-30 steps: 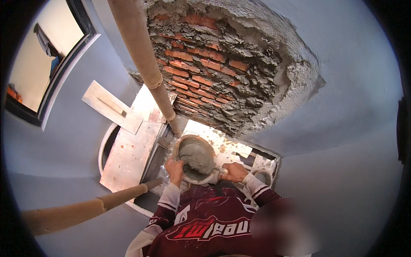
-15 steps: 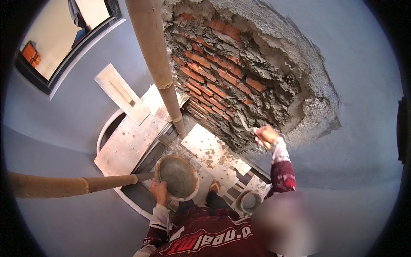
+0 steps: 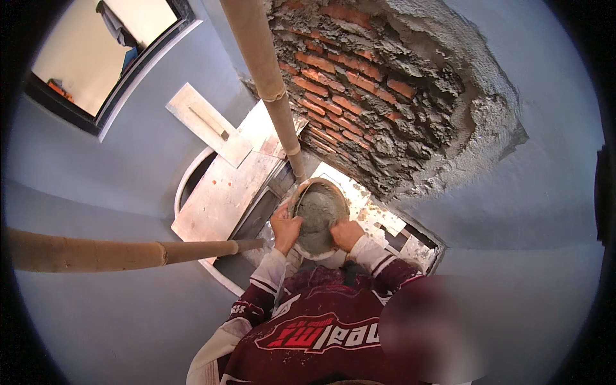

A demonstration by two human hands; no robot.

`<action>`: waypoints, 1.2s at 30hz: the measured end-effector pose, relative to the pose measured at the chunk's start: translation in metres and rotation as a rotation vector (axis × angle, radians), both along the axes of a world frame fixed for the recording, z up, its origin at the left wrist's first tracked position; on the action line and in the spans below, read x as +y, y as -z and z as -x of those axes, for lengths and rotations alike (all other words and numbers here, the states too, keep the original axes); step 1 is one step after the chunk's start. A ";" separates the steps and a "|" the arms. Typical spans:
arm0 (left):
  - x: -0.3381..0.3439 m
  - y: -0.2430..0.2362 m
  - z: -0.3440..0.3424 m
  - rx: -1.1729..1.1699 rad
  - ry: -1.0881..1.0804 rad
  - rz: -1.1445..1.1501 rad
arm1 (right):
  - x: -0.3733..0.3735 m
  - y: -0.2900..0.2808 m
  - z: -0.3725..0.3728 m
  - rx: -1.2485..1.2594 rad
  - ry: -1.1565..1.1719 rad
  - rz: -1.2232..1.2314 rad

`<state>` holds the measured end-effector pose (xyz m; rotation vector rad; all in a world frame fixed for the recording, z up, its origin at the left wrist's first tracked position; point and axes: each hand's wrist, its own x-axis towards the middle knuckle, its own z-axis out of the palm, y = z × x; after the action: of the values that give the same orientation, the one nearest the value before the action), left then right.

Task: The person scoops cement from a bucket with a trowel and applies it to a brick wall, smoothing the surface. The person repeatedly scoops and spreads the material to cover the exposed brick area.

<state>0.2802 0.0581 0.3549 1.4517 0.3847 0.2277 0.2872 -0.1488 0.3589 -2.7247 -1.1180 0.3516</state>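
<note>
A round bucket of wet grey mortar is in front of my body. My left hand is closed on the bucket's left rim, thumb toward the inside. At the right side of the opening, my right hand is closed in a fist round the trowel seen in it earlier; its blade is hidden in the mortar or behind the hand. Ahead and to the right, the wall has a large broken patch of bare red brick, partly covered with rough grey mortar.
One bamboo pole stands upright beside the brick patch; another bamboo pole runs in from the left. Boards lie beyond it, with a wooden float against them. Mortar-spattered sheets cover the floor. A window is upper left.
My right hand has come down from the brick wall with the trowel to the bucket. The bucket, held by my left hand, has moved right and up in the view.
</note>
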 end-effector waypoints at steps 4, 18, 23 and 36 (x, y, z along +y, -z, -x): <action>0.019 -0.007 -0.017 0.011 0.149 -0.317 | -0.023 -0.071 0.006 0.198 0.105 0.086; 0.003 -0.004 -0.023 0.043 0.147 0.028 | -0.047 0.008 0.036 0.460 0.366 -0.117; -0.001 0.021 -0.016 0.158 0.021 0.137 | -0.071 -0.015 0.023 0.553 0.457 -0.053; 0.000 0.053 0.054 0.216 -0.256 -0.159 | -0.123 -0.063 -0.076 1.145 0.456 -0.448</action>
<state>0.2260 0.0581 0.3014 1.5873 0.7440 0.3138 0.3632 -0.2721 0.4215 -1.7621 -0.1984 1.1779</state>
